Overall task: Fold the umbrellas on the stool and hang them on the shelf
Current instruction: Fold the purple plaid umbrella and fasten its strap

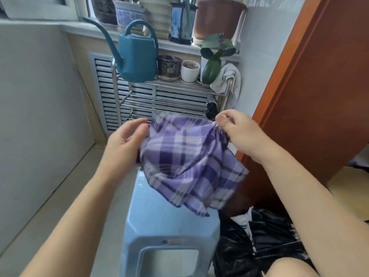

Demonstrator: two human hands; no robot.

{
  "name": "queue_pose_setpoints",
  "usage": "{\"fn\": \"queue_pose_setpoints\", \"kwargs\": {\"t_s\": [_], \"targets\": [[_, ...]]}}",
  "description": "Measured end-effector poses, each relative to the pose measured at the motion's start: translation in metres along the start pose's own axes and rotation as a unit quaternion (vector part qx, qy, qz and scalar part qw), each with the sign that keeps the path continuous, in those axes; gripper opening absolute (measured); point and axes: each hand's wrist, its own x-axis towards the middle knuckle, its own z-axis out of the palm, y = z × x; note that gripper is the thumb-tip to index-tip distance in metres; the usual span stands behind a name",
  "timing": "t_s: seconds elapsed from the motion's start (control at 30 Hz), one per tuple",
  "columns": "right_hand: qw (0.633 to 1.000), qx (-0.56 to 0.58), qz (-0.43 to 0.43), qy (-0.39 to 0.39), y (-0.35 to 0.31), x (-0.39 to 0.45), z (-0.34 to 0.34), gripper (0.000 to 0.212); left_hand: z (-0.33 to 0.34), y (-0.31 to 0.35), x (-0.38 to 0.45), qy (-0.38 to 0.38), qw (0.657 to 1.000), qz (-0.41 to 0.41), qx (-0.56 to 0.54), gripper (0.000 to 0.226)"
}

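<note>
Currently, nearest the camera at six o'clock, the blue plastic stool [171,226] is standing on the floor, and a black umbrella [265,236] is lying loose beside it at five o'clock. Above the stool's far end, the purple plaid umbrella [191,158] is hanging in the air between both hands, its canopy slack and bunched.

The right hand [239,134] is pinching a metal rib tip at the canopy's two o'clock edge between thumb and forefinger. The left hand [123,140] is sitting at nine o'clock with its fingers reaching to the canopy's edge; whether they are actually gripping fabric cannot be told.

The step in hand appears to be gathering the canopy panels. To do it well, each rib tip should be drawn outward so its panel lies flat, then all panels wrapped one way around the shaft.

Farther off, at twelve o'clock, the metal shelf [169,90] is carrying a teal watering can [137,56] and potted plants [189,70]. A dark folded umbrella [211,111] appears to be hanging from its right end.
</note>
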Motion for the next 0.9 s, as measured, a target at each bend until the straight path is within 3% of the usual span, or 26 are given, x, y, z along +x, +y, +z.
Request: {"fn": "queue_pose_setpoints", "kwargs": {"t_s": [0.1, 0.23, 0.27, 0.33, 0.4, 0.57, 0.7, 0.8, 0.9], "targets": [[0.981, 0.192, 0.029, -0.011, 0.023, 0.001, 0.011, 0.016, -0.023, -0.005, -0.002, 0.072, 0.994, -0.077, -0.023, 0.026], [0.940, 0.285, 0.176, -0.063, 0.071, -0.025, 0.066, 0.021, -0.024, -0.014, -0.020, 0.005, 0.959, -0.282, 0.013, 0.053], [0.940, 0.259, 0.210, -0.076, 0.086, -0.035, 0.082, 0.024, -0.022, -0.019, -0.026, -0.011, 0.950, -0.309, 0.042, 0.057], [0.960, 0.067, 0.231, -0.141, 0.110, -0.050, 0.102, 0.033, -0.019, -0.030, -0.036, -0.038, 0.929, -0.346, 0.122, 0.062], [0.946, -0.112, 0.241, -0.188, 0.119, -0.053, 0.109, 0.043, -0.017, -0.036, -0.042, -0.059, 0.908, -0.374, 0.181, 0.065], [0.944, -0.228, 0.211, -0.110, 0.113, -0.046, 0.103, 0.042, -0.008, -0.032, -0.055, -0.142, 0.881, -0.410, 0.188, 0.078], [0.959, -0.225, 0.138, -0.107, 0.091, -0.070, 0.090, 0.033, 0.011, -0.034, -0.069, -0.240, 0.859, -0.375, 0.254, 0.060], [0.950, -0.151, 0.150, -0.228, 0.087, -0.091, 0.095, 0.031, 0.019, -0.039, -0.077, -0.233, 0.887, -0.292, 0.272, 0.047], [0.963, -0.147, 0.105, -0.202, 0.096, -0.087, 0.111, 0.021, 0.033, -0.037, -0.078, -0.135, 0.947, -0.277, 0.095, 0.023]]}}
